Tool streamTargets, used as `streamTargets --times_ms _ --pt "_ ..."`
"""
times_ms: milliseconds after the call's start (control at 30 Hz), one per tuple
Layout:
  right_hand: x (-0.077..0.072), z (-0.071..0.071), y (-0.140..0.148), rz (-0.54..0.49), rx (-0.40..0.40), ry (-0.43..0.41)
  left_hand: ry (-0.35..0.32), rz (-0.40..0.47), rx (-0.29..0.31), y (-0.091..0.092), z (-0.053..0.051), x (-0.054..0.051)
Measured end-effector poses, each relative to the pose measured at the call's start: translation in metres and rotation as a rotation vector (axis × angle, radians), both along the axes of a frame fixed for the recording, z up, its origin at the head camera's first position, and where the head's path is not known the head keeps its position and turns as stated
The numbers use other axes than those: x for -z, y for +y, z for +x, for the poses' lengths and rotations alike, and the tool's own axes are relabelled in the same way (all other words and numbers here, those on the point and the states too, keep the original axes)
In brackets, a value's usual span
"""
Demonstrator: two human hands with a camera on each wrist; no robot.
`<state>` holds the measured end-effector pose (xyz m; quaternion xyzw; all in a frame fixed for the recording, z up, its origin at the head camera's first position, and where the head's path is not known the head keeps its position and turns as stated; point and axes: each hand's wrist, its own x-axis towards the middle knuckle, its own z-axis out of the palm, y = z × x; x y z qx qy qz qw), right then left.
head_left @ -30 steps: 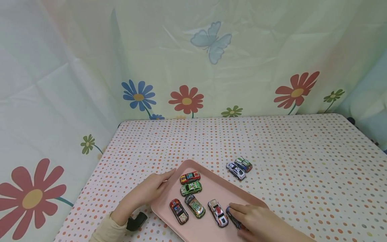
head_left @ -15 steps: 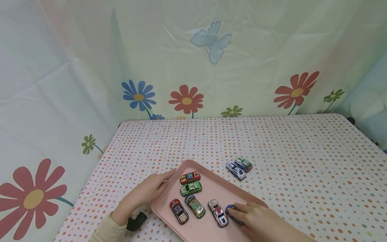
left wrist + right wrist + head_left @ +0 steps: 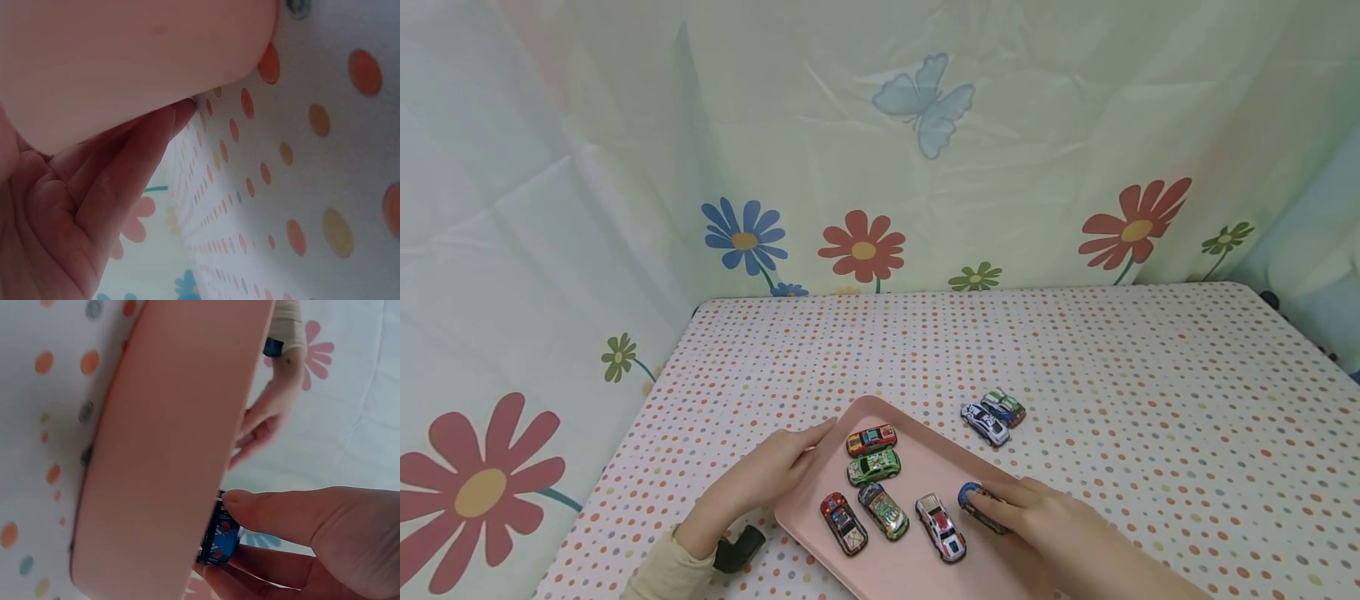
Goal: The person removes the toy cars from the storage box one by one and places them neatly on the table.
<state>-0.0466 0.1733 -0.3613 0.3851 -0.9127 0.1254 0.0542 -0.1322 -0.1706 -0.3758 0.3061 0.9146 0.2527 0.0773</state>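
Observation:
A pink tray [image 3: 917, 575] stands on the dotted tablecloth. My left hand [image 3: 778, 467] holds its left wall; in the left wrist view the fingers [image 3: 134, 165] lie along the outside of the wall. Inside the tray's right part, my right hand [image 3: 1037, 517] pinches a dark blue toy car [image 3: 972, 493], mostly covered by the fingers. The right wrist view shows thumb and fingers on either side of the blue car [image 3: 224, 536], behind the tray wall. Left of it in the tray lies a white and red toy car [image 3: 940, 528].
More toy cars lie in the tray: red-yellow [image 3: 871, 439], green [image 3: 874, 468], green-gold [image 3: 883, 511] and dark red [image 3: 844, 523]. Beyond the tray, a white toy car [image 3: 985, 424] and a green-white one [image 3: 1003, 407] touch. A floral curtain [image 3: 1000, 192] hangs behind the table.
My right hand has moved slightly up and away with the blue car, which now sits nearer the tray's far wall. The left hand and the other cars stay put.

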Motion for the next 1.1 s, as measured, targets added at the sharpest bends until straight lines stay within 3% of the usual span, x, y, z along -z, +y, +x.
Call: streamTargets --times_ms 100,167,267,400,600,767,1100 --pt "-0.001 -0.002 0.004 -0.027 -0.019 0.07 0.001 -0.001 -0.001 0.0 0.0 0.0" --pt "-0.002 -0.003 0.006 -0.029 -0.011 0.048 0.001 0.0 -0.003 0.0 0.0 0.001" --pt "-0.005 -0.006 0.008 -0.067 -0.004 0.081 0.006 -0.001 -0.005 0.0 0.0 0.001" --pt "-0.011 -0.01 0.012 -0.101 0.044 0.194 0.006 -0.002 -0.004 0.0 0.0 0.001" --pt "-0.023 -0.018 0.02 -0.064 0.169 0.162 0.004 -0.001 -0.002 0.0 0.0 0.0" --pt "-0.024 -0.033 0.027 -0.14 0.128 0.256 0.007 -0.004 -0.003 -0.001 0.0 0.0" --pt "-0.023 -0.055 0.037 -0.155 0.174 0.167 0.006 0.002 -0.003 0.0 0.001 -0.001"
